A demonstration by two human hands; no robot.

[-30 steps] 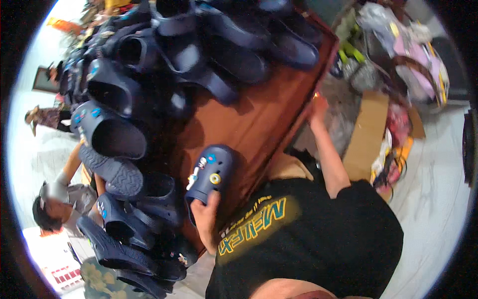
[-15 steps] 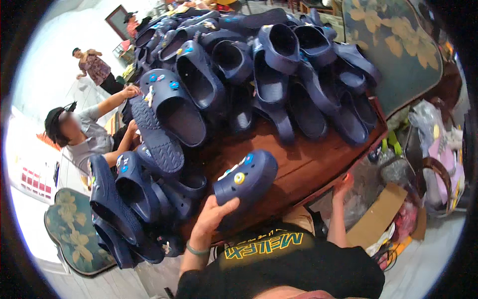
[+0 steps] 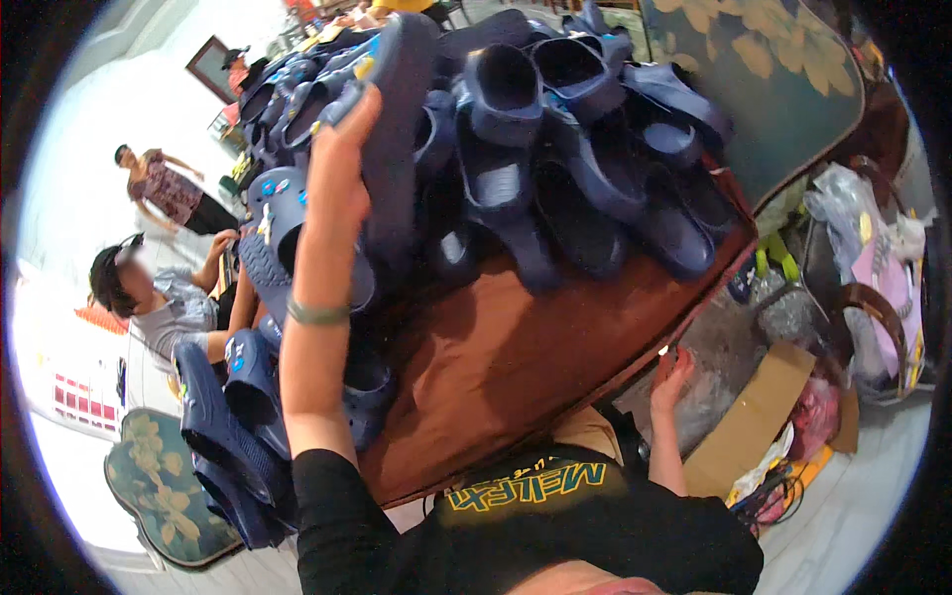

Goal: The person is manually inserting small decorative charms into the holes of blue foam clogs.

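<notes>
My left hand [image 3: 342, 164] is stretched far forward over the pile, gripping a navy foam clog [image 3: 392, 169] that stands on end. Yellow and blue charms show near the clog's upper part, beside my thumb. The wrist and forearm hide some shoes behind them. Low at the right, past the table edge, my right hand [image 3: 672, 380] has its fingers closed around something small with a pale tip, too small to name. Heaped at the back of the table are several navy clogs [image 3: 496, 178], openings up. A smaller group of clogs [image 3: 233, 421] lies at the left front.
A reddish-brown covered table [image 3: 476, 367] spans the middle. Floral-backed chairs [image 3: 783, 99] stand at the right and lower left. Cardboard [image 3: 751, 416] and plastic bags [image 3: 843, 228] lie at the right. One person [image 3: 178, 302] sits at the left; another [image 3: 171, 188] stands farther back.
My left hand has swung forward and up from the table's front to the pile. The charm-covered clog it held there no longer shows at that place. My right hand has shifted slightly.
</notes>
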